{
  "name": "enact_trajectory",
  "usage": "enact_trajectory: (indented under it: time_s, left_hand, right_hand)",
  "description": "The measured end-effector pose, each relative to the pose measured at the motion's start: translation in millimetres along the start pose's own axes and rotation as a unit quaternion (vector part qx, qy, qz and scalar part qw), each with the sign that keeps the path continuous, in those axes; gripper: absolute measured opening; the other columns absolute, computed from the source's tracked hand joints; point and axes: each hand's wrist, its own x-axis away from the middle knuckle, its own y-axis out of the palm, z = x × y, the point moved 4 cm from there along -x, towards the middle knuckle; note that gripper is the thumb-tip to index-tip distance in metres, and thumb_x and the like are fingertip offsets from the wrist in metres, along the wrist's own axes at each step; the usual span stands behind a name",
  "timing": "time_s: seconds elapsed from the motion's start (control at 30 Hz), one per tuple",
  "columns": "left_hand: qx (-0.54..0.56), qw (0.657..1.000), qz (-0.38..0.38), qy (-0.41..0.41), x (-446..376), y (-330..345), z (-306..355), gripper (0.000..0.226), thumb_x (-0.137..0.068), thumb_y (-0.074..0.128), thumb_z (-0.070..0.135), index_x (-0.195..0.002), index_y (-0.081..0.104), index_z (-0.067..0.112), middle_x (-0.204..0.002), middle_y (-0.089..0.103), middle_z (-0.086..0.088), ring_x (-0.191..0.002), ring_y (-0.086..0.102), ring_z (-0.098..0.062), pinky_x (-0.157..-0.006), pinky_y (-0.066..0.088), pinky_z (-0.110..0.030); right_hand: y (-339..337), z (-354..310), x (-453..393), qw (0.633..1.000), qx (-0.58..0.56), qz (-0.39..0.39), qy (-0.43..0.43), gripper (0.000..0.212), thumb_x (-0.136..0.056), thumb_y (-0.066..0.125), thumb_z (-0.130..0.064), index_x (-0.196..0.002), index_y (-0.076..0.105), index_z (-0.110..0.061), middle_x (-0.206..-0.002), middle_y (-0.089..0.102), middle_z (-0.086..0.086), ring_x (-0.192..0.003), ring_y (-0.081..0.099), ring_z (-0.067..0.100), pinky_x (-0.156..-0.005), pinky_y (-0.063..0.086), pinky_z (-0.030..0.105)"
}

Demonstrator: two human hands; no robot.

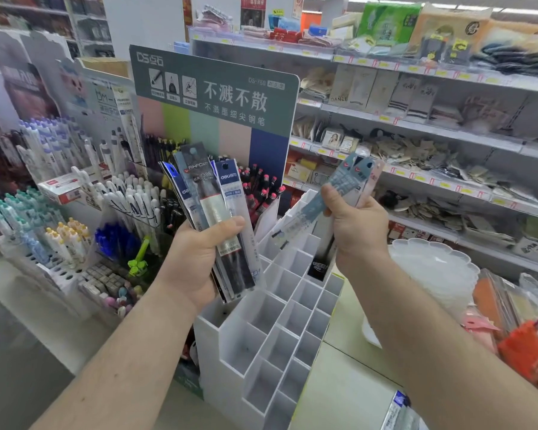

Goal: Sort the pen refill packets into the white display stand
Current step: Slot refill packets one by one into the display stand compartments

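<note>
My left hand (196, 259) grips a fanned bundle of pen refill packets (208, 193), dark blue and grey ones with white labels, held upright above the stand's left side. My right hand (354, 231) grips a smaller bunch of pale blue-grey and pinkish refill packets (351, 181), tilted up to the right. One black packet (320, 262) stands in a cell near the back of the white display stand (280, 330), a stepped grid of square cells below and between both hands. Most cells that show hold nothing.
Racks of pens (75, 212) fill the left side, behind a green sign board (215, 88). Store shelves (432, 125) with packaged goods run along the right. A clear scalloped plastic tray (435, 265) and orange packets (528, 346) lie on the counter at right.
</note>
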Motion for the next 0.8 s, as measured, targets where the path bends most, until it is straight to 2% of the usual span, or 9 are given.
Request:
enact_trajectory:
  time_s: [0.3,0.47,0.57,0.63,0.7,0.8]
  left_hand:
    - [-0.002,1.000,-0.008,0.003,4,2,3,0.036,-0.067,0.067,0.012,-0.102,0.071,0.016,-0.079,0.073,-0.002,-0.069,0.071,-0.017,-0.058,0.059,-0.033]
    - [-0.021,1.000,-0.001,-0.001,4,1,1,0.043,-0.066,0.070,0.015,-0.110,0.070,0.017,-0.086,0.073,-0.002,-0.077,0.070,-0.019,-0.066,0.058,-0.036]
    - [-0.027,1.000,-0.004,-0.003,5,2,0,0.043,-0.066,0.070,0.015,-0.109,0.070,0.017,-0.085,0.073,-0.001,-0.077,0.070,-0.019,-0.066,0.057,-0.037]
    - [-0.025,1.000,-0.010,-0.003,6,3,1,0.041,-0.066,0.069,0.014,-0.108,0.070,0.016,-0.083,0.073,-0.001,-0.074,0.070,-0.017,-0.064,0.058,-0.035]
    - [-0.022,1.000,-0.011,-0.007,7,3,0,0.041,-0.067,0.069,0.013,-0.107,0.070,0.016,-0.083,0.073,-0.001,-0.073,0.070,-0.017,-0.063,0.058,-0.035]
    - [-0.022,1.000,-0.011,-0.016,8,2,-3,0.043,-0.067,0.070,0.014,-0.109,0.070,0.016,-0.084,0.072,-0.003,-0.076,0.069,-0.020,-0.069,0.057,-0.041]
  right_hand:
    - [17,2,-3,0.996,0.056,-0.065,-0.021,0.012,-0.085,0.076,-0.006,-0.082,0.068,-0.014,-0.076,0.067,-0.002,-0.053,0.059,-0.004,-0.056,0.050,0.014]
    - [16,-2,-4,0.995,0.065,-0.069,-0.030,0.012,-0.085,0.076,-0.008,-0.085,0.069,-0.017,-0.081,0.070,-0.004,-0.064,0.064,-0.001,-0.062,0.052,0.015]
    - [0,-8,-3,0.999,0.013,-0.029,-0.031,0.013,-0.085,0.076,-0.008,-0.082,0.068,-0.017,-0.080,0.071,-0.004,-0.072,0.067,0.007,-0.063,0.054,0.018]
    - [-17,-4,-3,1.000,-0.017,0.015,-0.021,0.013,-0.084,0.077,-0.008,-0.079,0.067,-0.016,-0.073,0.072,-0.007,-0.070,0.068,0.009,-0.064,0.056,0.022]
    - [-30,13,0,0.999,-0.007,0.039,0.001,0.013,-0.085,0.077,-0.009,-0.079,0.067,-0.016,-0.069,0.071,-0.010,-0.067,0.067,0.007,-0.062,0.054,0.021]
    - [-37,44,10,0.997,0.049,0.019,0.048,0.008,-0.085,0.076,-0.011,-0.085,0.068,-0.014,-0.082,0.071,-0.001,-0.074,0.065,0.012,-0.056,0.050,0.014]
